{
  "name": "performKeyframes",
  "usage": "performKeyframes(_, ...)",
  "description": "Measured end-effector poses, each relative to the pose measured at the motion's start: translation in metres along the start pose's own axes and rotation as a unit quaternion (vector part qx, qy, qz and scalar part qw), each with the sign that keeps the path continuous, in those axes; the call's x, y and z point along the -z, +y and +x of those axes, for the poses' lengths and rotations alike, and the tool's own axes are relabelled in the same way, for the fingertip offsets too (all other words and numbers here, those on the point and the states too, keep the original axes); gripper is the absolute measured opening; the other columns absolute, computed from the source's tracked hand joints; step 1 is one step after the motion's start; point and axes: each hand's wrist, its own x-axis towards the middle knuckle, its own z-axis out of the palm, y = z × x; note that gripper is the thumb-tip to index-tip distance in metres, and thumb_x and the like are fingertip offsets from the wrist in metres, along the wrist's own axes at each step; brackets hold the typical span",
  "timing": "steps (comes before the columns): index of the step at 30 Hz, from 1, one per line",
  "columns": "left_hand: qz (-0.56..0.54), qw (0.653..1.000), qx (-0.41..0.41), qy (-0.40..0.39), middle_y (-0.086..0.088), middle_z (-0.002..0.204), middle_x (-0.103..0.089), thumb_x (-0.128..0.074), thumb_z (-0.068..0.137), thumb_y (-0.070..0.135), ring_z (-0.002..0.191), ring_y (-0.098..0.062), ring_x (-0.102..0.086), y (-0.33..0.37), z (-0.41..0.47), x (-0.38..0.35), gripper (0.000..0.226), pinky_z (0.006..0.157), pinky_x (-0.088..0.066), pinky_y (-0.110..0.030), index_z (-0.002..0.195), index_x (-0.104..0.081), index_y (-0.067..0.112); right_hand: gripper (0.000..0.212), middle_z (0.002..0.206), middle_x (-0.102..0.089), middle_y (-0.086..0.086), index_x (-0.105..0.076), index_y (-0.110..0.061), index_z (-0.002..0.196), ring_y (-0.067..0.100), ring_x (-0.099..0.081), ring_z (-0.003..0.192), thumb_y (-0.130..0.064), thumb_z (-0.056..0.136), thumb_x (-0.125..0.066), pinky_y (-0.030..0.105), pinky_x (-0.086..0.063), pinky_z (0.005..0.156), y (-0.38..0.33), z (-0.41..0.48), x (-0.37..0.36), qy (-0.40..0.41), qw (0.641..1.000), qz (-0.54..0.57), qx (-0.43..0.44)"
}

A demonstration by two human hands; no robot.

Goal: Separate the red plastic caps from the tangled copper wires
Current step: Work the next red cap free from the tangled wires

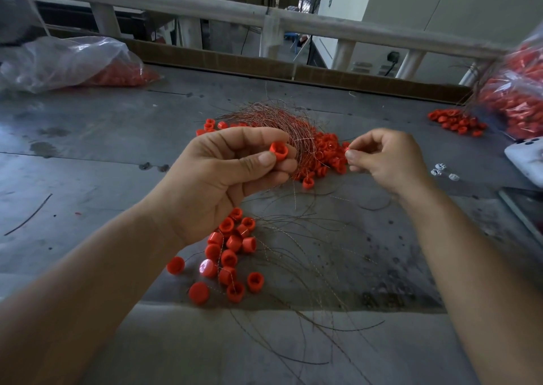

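Observation:
My left hand [223, 176] pinches a red plastic cap [279, 151] between thumb and fingers, its hollow side facing me, above the grey table [88, 149]. My right hand [388, 161] pinches something small and red at its fingertips [348, 149], with thin wire trailing below. Behind both hands lies a tangled bundle of copper wires [282, 123] mixed with many red caps [329, 155]. A loose group of caps [229, 255] lies near me under my left wrist, with stray wires [308, 252] spread to its right.
A clear plastic bag with red caps [73, 61] lies at the far left. Another bag of red pieces [517, 90] and a small cap pile [455, 121] sit at the far right. White objects [526, 161] and a dark flat item [526, 208] are at the right edge. A railing [264, 14] runs behind.

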Motion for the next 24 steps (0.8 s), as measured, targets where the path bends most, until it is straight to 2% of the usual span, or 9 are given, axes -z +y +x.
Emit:
performKeyframes(3, 0.003, 1.0, 0.004, 0.001, -0.009, 0.082, -0.072, -0.055, 0.069, -0.001, 0.074, -0.014, -0.07, 0.0, 0.0, -0.001, 0.026, 0.064, -0.055, -0.019, 0.082, -0.075, 0.008, 0.019, 0.07, -0.063, 0.005, -0.057, -0.012, 0.07, 0.014, -0.063, 0.065, 0.003, 0.08, -0.065, 0.023, -0.056, 0.064, -0.003, 0.0, 0.002, -0.022, 0.993, 0.104, -0.047)
performKeyframes(7, 0.006, 1.0, 0.005, 0.002, -0.009, 0.081, -0.072, -0.055, 0.068, -0.001, 0.073, -0.014, -0.07, 0.0, 0.0, -0.001, 0.025, 0.064, -0.055, -0.019, 0.082, -0.075, 0.008, 0.019, 0.067, -0.063, -0.001, -0.061, -0.017, 0.066, 0.013, -0.059, 0.066, -0.004, 0.075, -0.071, 0.029, -0.051, 0.068, 0.001, -0.003, -0.004, -0.065, 0.997, -0.02, -0.027)
performKeyframes(9, 0.008, 1.0, 0.006, 0.001, -0.009, 0.081, -0.072, -0.056, 0.068, -0.001, 0.074, -0.014, -0.07, 0.001, 0.0, 0.0, 0.025, 0.064, -0.055, -0.02, 0.082, -0.075, 0.007, 0.019, 0.067, -0.063, -0.002, -0.062, -0.019, 0.065, 0.011, -0.057, 0.065, -0.006, 0.074, -0.073, 0.029, -0.049, 0.068, 0.002, -0.003, -0.006, -0.063, 0.997, -0.033, -0.025)
performKeyframes(11, 0.012, 1.0, 0.009, 0.001, -0.009, 0.082, -0.072, -0.056, 0.068, -0.001, 0.074, -0.014, -0.07, 0.0, 0.0, 0.0, 0.025, 0.064, -0.055, -0.02, 0.082, -0.075, 0.008, 0.02, 0.066, -0.063, -0.001, -0.061, -0.017, 0.065, 0.013, -0.057, 0.063, -0.003, 0.074, -0.072, 0.027, -0.051, 0.065, -0.001, -0.002, -0.003, -0.044, 0.999, 0.009, -0.03)
performKeyframes(13, 0.016, 1.0, 0.011, -0.001, -0.009, 0.082, -0.072, -0.056, 0.067, -0.001, 0.074, -0.014, -0.07, 0.0, 0.0, 0.0, 0.025, 0.065, -0.055, -0.02, 0.082, -0.075, 0.008, 0.02, 0.061, -0.064, -0.002, -0.06, -0.014, 0.067, 0.012, -0.06, 0.059, 0.002, 0.073, -0.07, 0.022, -0.053, 0.061, -0.009, -0.002, 0.003, -0.039, 0.993, 0.107, -0.037)
performKeyframes(15, 0.019, 1.0, 0.014, -0.001, -0.008, 0.081, -0.072, -0.057, 0.067, 0.0, 0.074, -0.014, -0.07, 0.0, 0.0, 0.0, 0.025, 0.065, -0.056, -0.02, 0.082, -0.075, 0.008, 0.017, 0.059, -0.065, -0.003, -0.06, -0.011, 0.072, 0.009, -0.063, 0.058, 0.002, 0.066, -0.069, 0.02, -0.055, 0.059, -0.019, -0.006, 0.01, -0.061, 0.97, 0.231, -0.036)
performKeyframes(17, 0.025, 1.0, 0.015, 0.005, -0.007, 0.08, -0.072, -0.057, 0.066, 0.0, 0.074, -0.014, -0.07, 0.0, 0.0, 0.0, 0.025, 0.065, -0.055, -0.02, 0.083, -0.075, 0.008, 0.022, 0.063, -0.065, -0.004, -0.062, -0.01, 0.082, 0.007, -0.064, 0.063, -0.004, 0.061, -0.066, 0.02, -0.054, 0.06, -0.028, -0.011, 0.015, -0.102, 0.946, 0.307, -0.02)
performKeyframes(19, 0.035, 0.999, 0.015, 0.013, -0.007, 0.08, -0.072, -0.057, 0.066, 0.0, 0.073, -0.014, -0.07, 0.0, 0.0, 0.0, 0.026, 0.064, -0.055, -0.02, 0.084, -0.074, 0.007, 0.029, 0.069, -0.063, -0.005, -0.064, -0.012, 0.089, 0.006, -0.063, 0.068, -0.006, 0.062, -0.063, 0.018, -0.053, 0.064, -0.039, -0.017, 0.015, -0.148, 0.936, 0.32, 0.005)
performKeyframes(24, 0.044, 0.998, 0.017, 0.034, -0.008, 0.079, -0.072, -0.058, 0.065, 0.0, 0.07, -0.014, -0.07, -0.001, 0.001, 0.0, 0.027, 0.062, -0.055, -0.02, 0.087, -0.072, 0.006, 0.022, 0.07, -0.066, -0.007, -0.069, -0.014, 0.079, 0.007, -0.064, 0.07, -0.004, 0.059, -0.064, 0.018, -0.053, 0.064, -0.055, -0.032, 0.005, -0.217, 0.918, 0.329, 0.046)
